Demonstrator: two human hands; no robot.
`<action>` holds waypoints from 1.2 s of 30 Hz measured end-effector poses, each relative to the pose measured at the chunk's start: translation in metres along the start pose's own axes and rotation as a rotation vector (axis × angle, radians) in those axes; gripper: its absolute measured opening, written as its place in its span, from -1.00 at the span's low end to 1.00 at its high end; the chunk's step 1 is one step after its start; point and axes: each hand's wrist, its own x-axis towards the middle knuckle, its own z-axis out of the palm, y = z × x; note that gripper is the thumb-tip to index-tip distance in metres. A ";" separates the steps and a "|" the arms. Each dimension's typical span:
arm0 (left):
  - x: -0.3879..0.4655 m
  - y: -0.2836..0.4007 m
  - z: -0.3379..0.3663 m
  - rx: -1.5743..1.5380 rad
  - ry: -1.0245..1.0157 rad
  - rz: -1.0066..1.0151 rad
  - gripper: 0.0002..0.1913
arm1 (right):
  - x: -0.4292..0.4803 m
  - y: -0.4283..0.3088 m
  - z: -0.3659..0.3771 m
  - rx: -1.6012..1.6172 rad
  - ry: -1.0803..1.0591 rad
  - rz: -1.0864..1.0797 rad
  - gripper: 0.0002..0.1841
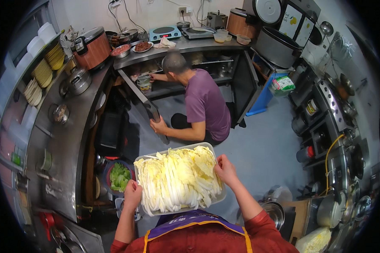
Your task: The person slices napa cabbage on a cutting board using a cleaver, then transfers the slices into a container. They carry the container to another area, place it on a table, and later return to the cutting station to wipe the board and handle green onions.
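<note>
Both my hands carry a pale plastic tray (220, 199) at waist height, in front of my purple apron (190, 218). Long strips of napa cabbage (179, 178), white at the stems and yellow at the leaves, fill it. My left hand (133, 193) grips the tray's left side; its fingers are partly hidden. On the right side, my right hand (225, 169) holds the rim. Just left of my left hand, a tub of green lettuce (119, 176) stands low down.
A person (205, 101) crouches ahead, one hand on an open cabinet door (145, 101), the other inside. A steel counter (66, 139) runs along the left. Stoves (331, 98) line the right. A large pot (277, 47) stands at the back right. Grey floor (259, 139) shows between.
</note>
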 end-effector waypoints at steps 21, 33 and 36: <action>0.166 0.007 -0.020 0.062 0.013 -0.082 -0.87 | 0.162 -0.037 0.078 0.021 -0.070 0.025 -0.80; 0.180 0.015 0.001 0.059 0.057 -0.064 -0.84 | 0.188 -0.033 0.065 -0.030 -0.081 -0.008 -0.80; 0.186 0.014 0.006 0.106 0.048 -0.063 -0.84 | 0.189 -0.034 0.059 -0.052 -0.071 0.006 -0.80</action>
